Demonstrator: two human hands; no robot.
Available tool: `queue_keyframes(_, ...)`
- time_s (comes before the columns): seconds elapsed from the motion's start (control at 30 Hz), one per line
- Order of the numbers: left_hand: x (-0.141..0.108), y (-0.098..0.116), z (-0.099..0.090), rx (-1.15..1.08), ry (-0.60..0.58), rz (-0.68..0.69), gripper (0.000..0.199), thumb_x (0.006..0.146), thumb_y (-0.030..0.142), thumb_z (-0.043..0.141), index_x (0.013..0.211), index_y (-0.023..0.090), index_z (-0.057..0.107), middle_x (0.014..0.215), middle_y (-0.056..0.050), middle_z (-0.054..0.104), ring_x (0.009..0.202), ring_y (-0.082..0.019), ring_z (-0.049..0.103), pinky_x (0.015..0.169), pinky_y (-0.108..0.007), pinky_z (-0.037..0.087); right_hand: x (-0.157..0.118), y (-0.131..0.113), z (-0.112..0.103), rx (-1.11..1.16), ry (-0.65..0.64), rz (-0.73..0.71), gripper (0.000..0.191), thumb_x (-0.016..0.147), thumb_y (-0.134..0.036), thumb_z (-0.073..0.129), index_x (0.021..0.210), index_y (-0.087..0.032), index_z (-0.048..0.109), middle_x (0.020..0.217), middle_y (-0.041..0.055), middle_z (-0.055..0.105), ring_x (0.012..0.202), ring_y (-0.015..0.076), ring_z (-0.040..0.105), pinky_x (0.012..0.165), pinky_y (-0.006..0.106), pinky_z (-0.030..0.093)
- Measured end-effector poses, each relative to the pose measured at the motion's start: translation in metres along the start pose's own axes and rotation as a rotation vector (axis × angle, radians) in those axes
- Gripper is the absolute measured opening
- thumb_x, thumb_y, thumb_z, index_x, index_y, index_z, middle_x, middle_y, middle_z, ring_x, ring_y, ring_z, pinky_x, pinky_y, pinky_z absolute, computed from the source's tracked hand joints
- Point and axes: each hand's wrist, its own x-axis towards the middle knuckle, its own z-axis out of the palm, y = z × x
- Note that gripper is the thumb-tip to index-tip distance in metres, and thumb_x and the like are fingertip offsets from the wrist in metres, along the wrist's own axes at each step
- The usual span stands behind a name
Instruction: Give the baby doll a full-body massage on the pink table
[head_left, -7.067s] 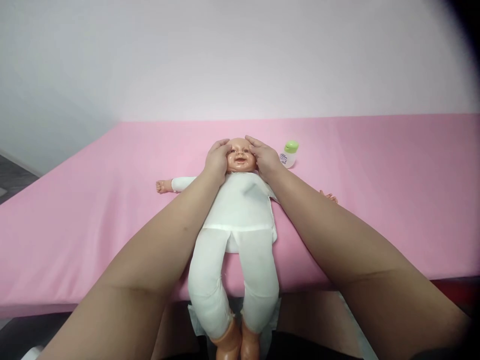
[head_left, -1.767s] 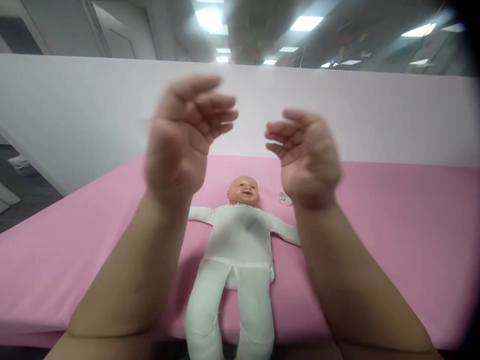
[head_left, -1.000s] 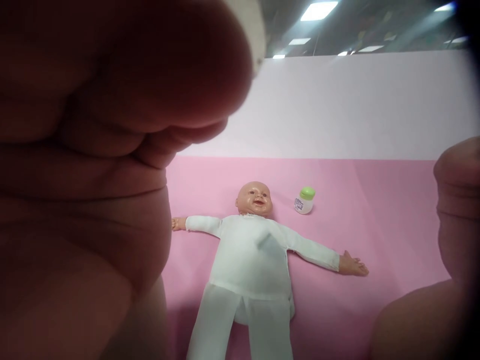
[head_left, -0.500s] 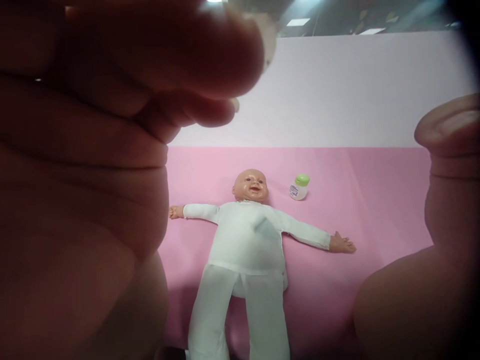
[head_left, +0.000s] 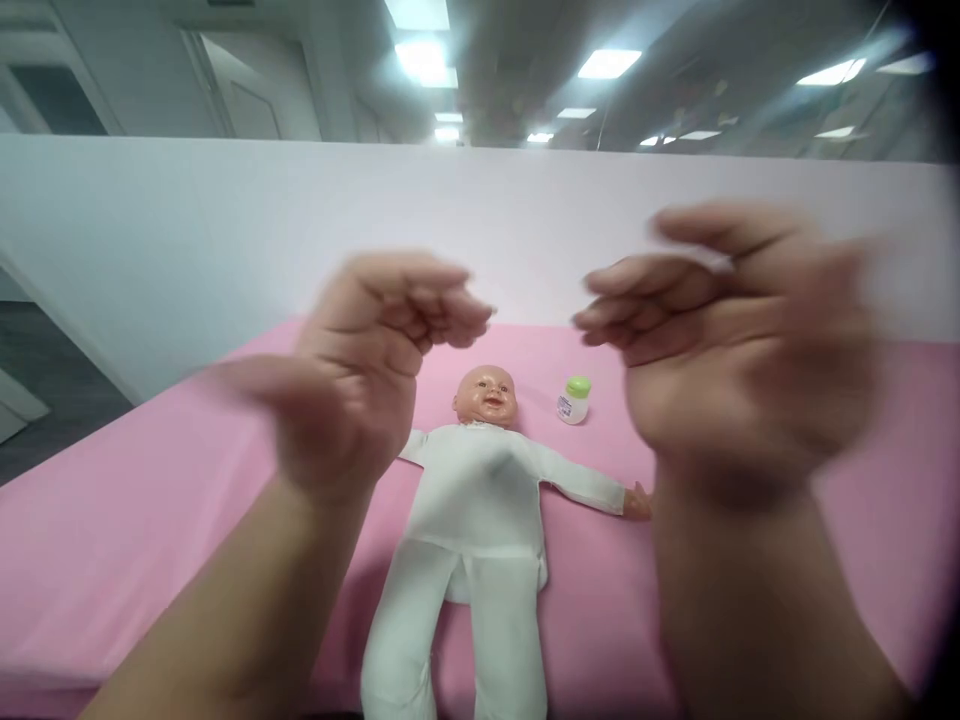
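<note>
My left hand (head_left: 367, 370) is raised above the table, its fingers curved and apart from the thumb, with nothing in it. Facing it, my right hand (head_left: 742, 350) is also up, its fingers loosely bent and spread, partly blurred, and holding nothing. Below and between the two lies a baby doll (head_left: 480, 490) on its back, dressed in white, with its head away from me and its arms stretched out. My left hand and forearm hide one of the doll's hands. Beside the doll's head stands a small clear bottle (head_left: 573, 402) with a green cap.
A pink cloth (head_left: 187, 480) covers the table. A white partition (head_left: 225, 220) rises along its far side. Beyond it are a door (head_left: 251, 90) and ceiling lights. Grey floor (head_left: 60, 350) shows at the left.
Both hands have moved away from close in front of the camera, out over the doll, and the forearms now show. The doll and bottle keep their places on the cloth.
</note>
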Motion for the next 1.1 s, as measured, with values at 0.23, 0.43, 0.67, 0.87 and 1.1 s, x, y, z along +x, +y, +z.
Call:
queue_keyframes(0.23, -0.076, -0.142, -0.035, 0.571, -0.081, -0.502, 0.049, 0.091, 0.053, 0.068, 0.129, 0.021, 0.065, 0.134, -0.011, 0.067, 0.123, -0.028, 0.063, 0.104, -0.044, 0.051, -0.036, 0.161, -0.003, -0.446, 0.043, 0.427, 0.045, 0.09, -0.061, 0.064, 0.113, -0.021, 0.066, 0.113, 0.009, 0.072, 0.107, 0.0262, 0.068, 0.094, 0.043, 0.055)
queue_keyframes(0.43, -0.099, -0.17, -0.037, 0.568, -0.176, -0.62, 0.075, 0.091, 0.054, 0.067, 0.156, 0.023, 0.044, 0.157, -0.011, 0.05, 0.141, -0.028, 0.05, 0.109, -0.04, 0.049, -0.072, 0.192, -0.009, -0.623, -0.106, 0.521, 0.066, 0.084, -0.058, 0.074, 0.141, -0.03, 0.055, 0.134, 0.0082, 0.067, 0.12, 0.0282, 0.065, 0.101, 0.044, 0.053)
queue_keyframes(0.67, -0.095, -0.156, -0.031, 0.613, -0.161, -0.693, 0.075, 0.089, 0.058, 0.069, 0.152, 0.024, 0.049, 0.147, -0.009, 0.061, 0.128, -0.03, 0.063, 0.105, -0.039, 0.052, -0.073, 0.194, -0.011, -0.496, -0.089, 0.544, 0.08, 0.076, -0.057, 0.084, 0.145, -0.033, 0.053, 0.136, 0.0065, 0.066, 0.12, 0.0272, 0.066, 0.103, 0.044, 0.054)
queue_keyframes(0.87, -0.099, -0.152, -0.03, 0.599, -0.165, -0.651, 0.075, 0.09, 0.058, 0.068, 0.155, 0.026, 0.047, 0.146, -0.007, 0.063, 0.125, -0.028, 0.065, 0.103, -0.038, 0.053, -0.074, 0.193, -0.01, -0.437, -0.068, 0.563, 0.072, 0.073, -0.055, 0.087, 0.136, -0.033, 0.06, 0.128, 0.0044, 0.071, 0.111, 0.0261, 0.07, 0.099, 0.044, 0.056)
queue_keyframes(1.1, -0.105, -0.159, -0.033, 0.609, -0.106, -0.648, 0.067, 0.09, 0.053, 0.07, 0.151, 0.033, 0.053, 0.142, -0.001, 0.066, 0.122, -0.025, 0.066, 0.106, -0.037, 0.052, -0.075, 0.197, -0.012, -0.497, -0.02, 0.604, 0.067, 0.069, -0.058, 0.088, 0.124, -0.028, 0.063, 0.117, 0.006, 0.074, 0.103, 0.0253, 0.071, 0.092, 0.042, 0.058)
